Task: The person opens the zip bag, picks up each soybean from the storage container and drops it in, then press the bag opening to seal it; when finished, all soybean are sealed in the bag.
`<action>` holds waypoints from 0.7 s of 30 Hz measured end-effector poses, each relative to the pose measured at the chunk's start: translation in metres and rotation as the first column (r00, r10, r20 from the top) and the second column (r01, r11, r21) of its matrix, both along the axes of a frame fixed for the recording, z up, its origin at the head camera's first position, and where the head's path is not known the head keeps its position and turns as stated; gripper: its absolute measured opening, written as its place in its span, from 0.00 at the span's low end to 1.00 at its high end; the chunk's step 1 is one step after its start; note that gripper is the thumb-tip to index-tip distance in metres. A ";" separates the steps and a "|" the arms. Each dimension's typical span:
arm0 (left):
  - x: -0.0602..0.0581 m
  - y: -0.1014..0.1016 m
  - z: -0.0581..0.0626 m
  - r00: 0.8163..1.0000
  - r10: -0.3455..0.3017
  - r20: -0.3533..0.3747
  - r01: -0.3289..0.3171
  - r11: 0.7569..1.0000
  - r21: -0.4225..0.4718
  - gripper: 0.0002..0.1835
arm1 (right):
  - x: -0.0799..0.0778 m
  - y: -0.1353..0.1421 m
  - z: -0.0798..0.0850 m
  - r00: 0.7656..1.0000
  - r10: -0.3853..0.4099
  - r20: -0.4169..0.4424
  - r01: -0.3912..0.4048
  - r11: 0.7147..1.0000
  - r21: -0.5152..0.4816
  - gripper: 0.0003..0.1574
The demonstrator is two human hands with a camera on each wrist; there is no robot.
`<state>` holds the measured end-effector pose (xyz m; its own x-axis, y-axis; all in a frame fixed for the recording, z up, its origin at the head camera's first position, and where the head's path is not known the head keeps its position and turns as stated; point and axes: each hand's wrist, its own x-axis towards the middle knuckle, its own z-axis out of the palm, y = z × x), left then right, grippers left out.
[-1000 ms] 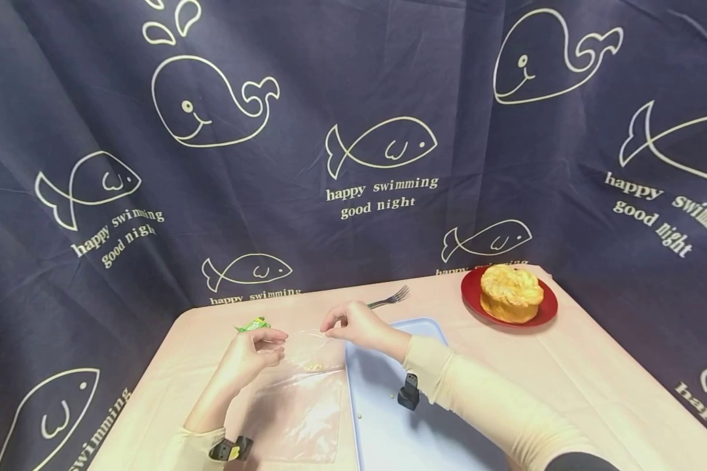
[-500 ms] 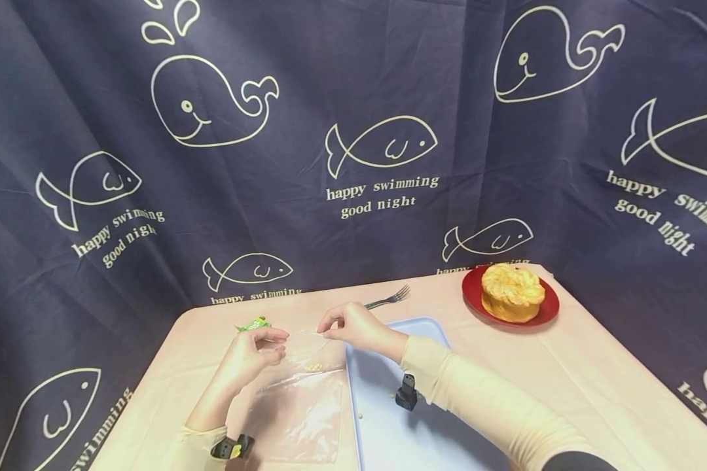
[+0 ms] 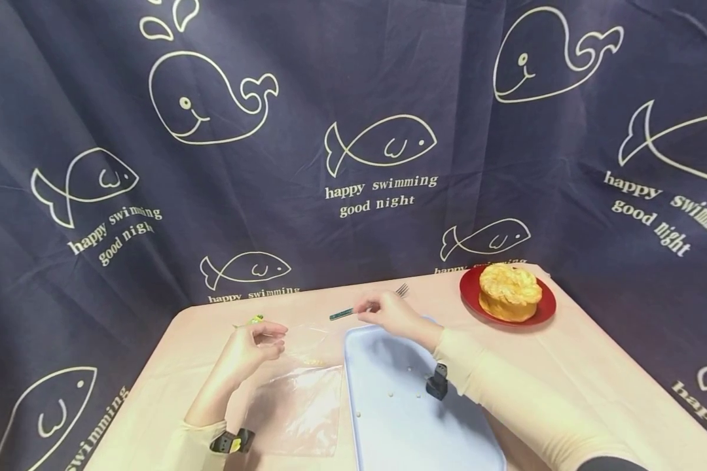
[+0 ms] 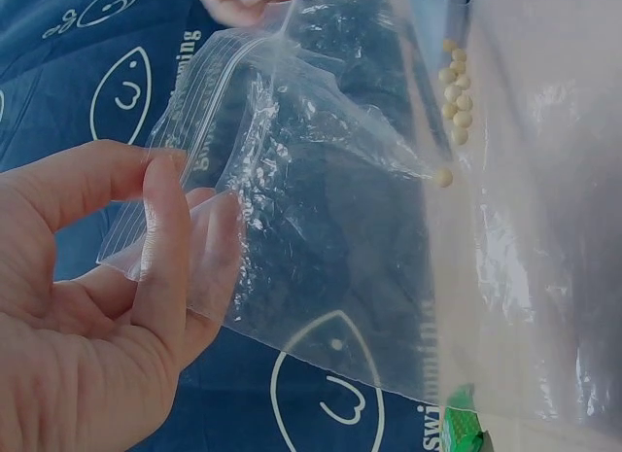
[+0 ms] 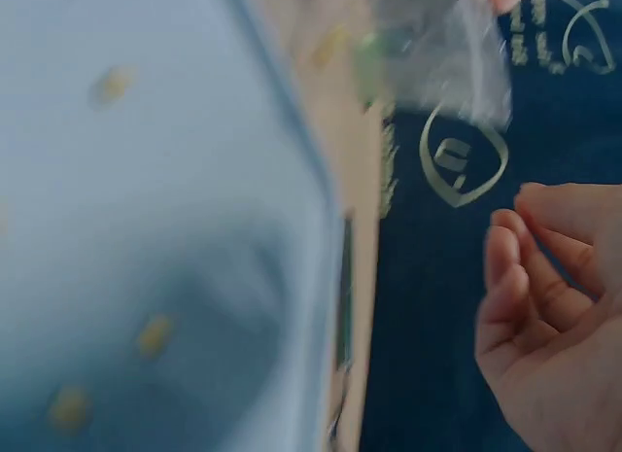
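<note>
In the left wrist view, a clear zip bag (image 4: 330, 209) stands raised at its zip end. My left hand (image 4: 117, 306) pinches that top edge between thumb and fingers. Several pale yellow beans (image 4: 455, 97) lie inside the bag, gathered low down. My right hand (image 3: 391, 314) hangs above the far edge of the light blue tray (image 3: 418, 435), with loosely bent fingers and nothing in them. It is apart from the bag and partly covers a fork (image 3: 342, 314) in the head view. Loose beans (image 3: 391, 394) lie on the tray.
A red plate (image 3: 470, 304) with a round golden bread (image 3: 509, 293) stands at the back right of the table. A green packet (image 4: 462, 418) lies behind my left hand. Dark blue cloth (image 3: 383, 78) with fish and whale drawings hangs behind the table.
My right hand has let go of the bag's edge and moved right, over the tray and in front of the fork. The left hand stays almost in place, holding the bag.
</note>
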<state>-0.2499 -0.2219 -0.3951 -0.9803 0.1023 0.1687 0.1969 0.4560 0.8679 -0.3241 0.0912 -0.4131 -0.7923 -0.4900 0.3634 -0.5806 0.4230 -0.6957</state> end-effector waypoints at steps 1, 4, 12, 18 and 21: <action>-0.001 0.000 0.000 1.000 0.000 -0.001 0.000 1.000 0.000 0.18 | -0.001 0.008 -0.004 1.000 -0.007 0.010 0.006 1.000 0.023 0.05; -0.003 0.002 0.001 1.000 0.003 -0.002 -0.003 1.000 0.005 0.18 | -0.002 0.031 -0.020 0.999 0.013 0.033 -0.016 0.995 0.097 0.04; -0.007 0.003 0.004 1.000 -0.007 -0.025 0.007 1.000 -0.014 0.18 | 0.006 0.067 -0.044 0.968 0.143 0.206 -0.191 0.953 0.235 0.04; -0.011 0.003 0.005 0.999 -0.024 -0.036 0.023 1.000 -0.009 0.18 | 0.011 0.072 -0.048 0.945 0.210 0.251 -0.268 0.936 0.228 0.09; -0.012 0.003 0.006 0.999 -0.026 -0.037 0.026 1.000 -0.009 0.18 | 0.012 0.073 -0.052 0.944 0.212 0.253 -0.271 0.936 0.225 0.10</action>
